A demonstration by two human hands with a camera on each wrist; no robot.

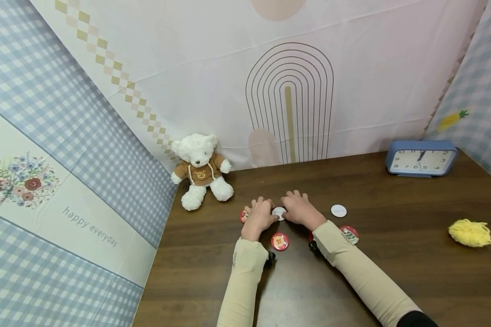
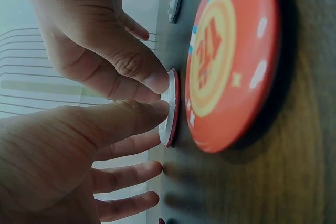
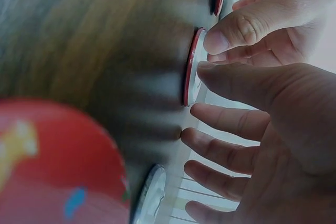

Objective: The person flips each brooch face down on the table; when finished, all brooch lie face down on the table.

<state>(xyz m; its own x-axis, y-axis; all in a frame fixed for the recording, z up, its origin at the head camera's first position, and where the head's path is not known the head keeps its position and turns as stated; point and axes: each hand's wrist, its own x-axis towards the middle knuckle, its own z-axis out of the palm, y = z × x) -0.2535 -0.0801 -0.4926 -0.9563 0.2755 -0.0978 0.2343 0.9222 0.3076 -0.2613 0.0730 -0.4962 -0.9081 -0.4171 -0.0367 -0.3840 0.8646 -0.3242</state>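
A round pin badge lies white back up on the table, its red rim showing in the right wrist view. My left hand holds it from the left, thumb on the white back and index finger at its edge. From the other side my right hand holds the same badge, thumb tip near the left thumb. The other fingers of both hands are spread towards the table. Close in front lies a red badge with a yellow centre. Another red badge is partly hidden by the left hand.
Right of the hands lie a white-backed badge and a red badge with a tree picture, partly behind the sleeve. A teddy bear sits at the back left. A blue clock and yellow yarn are at the right.
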